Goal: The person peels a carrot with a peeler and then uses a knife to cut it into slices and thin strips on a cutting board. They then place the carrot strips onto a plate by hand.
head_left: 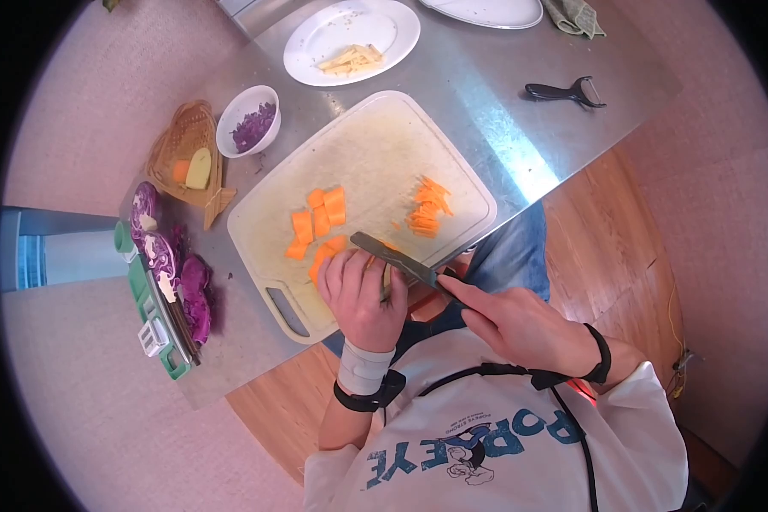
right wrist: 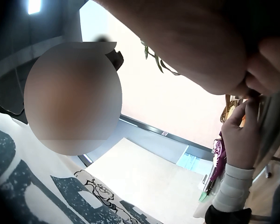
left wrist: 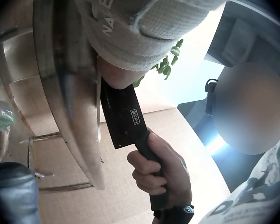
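Note:
My right hand (head_left: 520,324) grips the handle of a black kitchen knife (head_left: 394,258). In the left wrist view its broad blade (left wrist: 123,114) stands beside the board's edge. My left hand (head_left: 365,294) rests at the near edge of the white cutting board (head_left: 375,145), fingers bent down over a carrot piece, right beside the blade. The fingers mostly hide that piece. Chunks of carrot (head_left: 322,213) lie just beyond the left hand. A small pile of carrot strips (head_left: 427,212) sits toward the board's right end.
Left of the board are a bowl of shredded purple cabbage (head_left: 254,128), a wicker basket (head_left: 179,145), cut purple cabbage (head_left: 158,252) and a green-framed slicer (head_left: 158,316). At the back stands a plate (head_left: 307,43) with pale strips. A black peeler (head_left: 563,91) lies right.

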Demonstrator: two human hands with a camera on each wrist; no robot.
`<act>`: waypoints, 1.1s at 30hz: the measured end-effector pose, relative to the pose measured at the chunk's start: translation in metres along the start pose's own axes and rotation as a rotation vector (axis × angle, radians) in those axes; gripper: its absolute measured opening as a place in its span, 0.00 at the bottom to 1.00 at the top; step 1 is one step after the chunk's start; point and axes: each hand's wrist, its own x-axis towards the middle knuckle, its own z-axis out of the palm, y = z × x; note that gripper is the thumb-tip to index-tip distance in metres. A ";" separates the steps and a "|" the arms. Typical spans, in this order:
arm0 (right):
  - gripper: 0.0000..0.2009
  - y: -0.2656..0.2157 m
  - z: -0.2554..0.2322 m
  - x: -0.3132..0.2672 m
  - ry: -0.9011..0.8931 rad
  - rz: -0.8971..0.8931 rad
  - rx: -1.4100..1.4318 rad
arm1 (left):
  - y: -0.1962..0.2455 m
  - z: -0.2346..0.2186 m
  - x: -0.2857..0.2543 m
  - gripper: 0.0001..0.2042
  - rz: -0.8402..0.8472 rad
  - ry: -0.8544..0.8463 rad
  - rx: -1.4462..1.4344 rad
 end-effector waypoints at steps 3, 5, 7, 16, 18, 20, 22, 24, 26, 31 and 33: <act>0.23 0.003 0.005 0.007 -0.013 0.023 -0.068 | -0.001 0.000 0.000 0.12 0.003 0.002 -0.002; 0.23 0.011 0.013 0.010 0.061 -0.071 -0.013 | -0.002 0.001 0.000 0.12 0.020 0.000 0.025; 0.23 0.012 0.015 0.011 0.067 -0.084 -0.006 | -0.001 0.001 0.000 0.11 0.019 0.002 0.025; 0.23 0.003 0.004 0.006 0.078 0.004 0.074 | 0.003 -0.001 0.004 0.11 0.003 0.029 -0.002; 0.23 0.004 0.003 0.006 0.111 0.004 0.056 | 0.003 -0.001 0.004 0.11 0.007 0.025 0.002; 0.23 0.003 -0.001 0.005 0.094 0.006 0.044 | 0.003 -0.001 0.003 0.12 0.000 0.018 0.007; 0.23 0.002 -0.001 0.002 0.077 0.011 0.013 | 0.003 -0.002 0.004 0.12 0.000 0.011 0.003; 0.23 0.002 0.000 0.000 0.057 0.015 -0.019 | 0.003 -0.004 0.004 0.12 -0.002 0.005 0.001; 0.23 0.002 0.002 -0.002 0.036 -0.006 -0.016 | 0.002 -0.005 0.004 0.13 0.022 -0.007 0.010; 0.23 0.004 0.005 -0.005 0.034 -0.021 -0.004 | -0.003 -0.006 0.000 0.12 0.039 -0.034 0.025; 0.23 0.005 0.005 -0.007 0.039 -0.027 0.003 | -0.003 -0.006 0.000 0.12 0.041 -0.038 0.029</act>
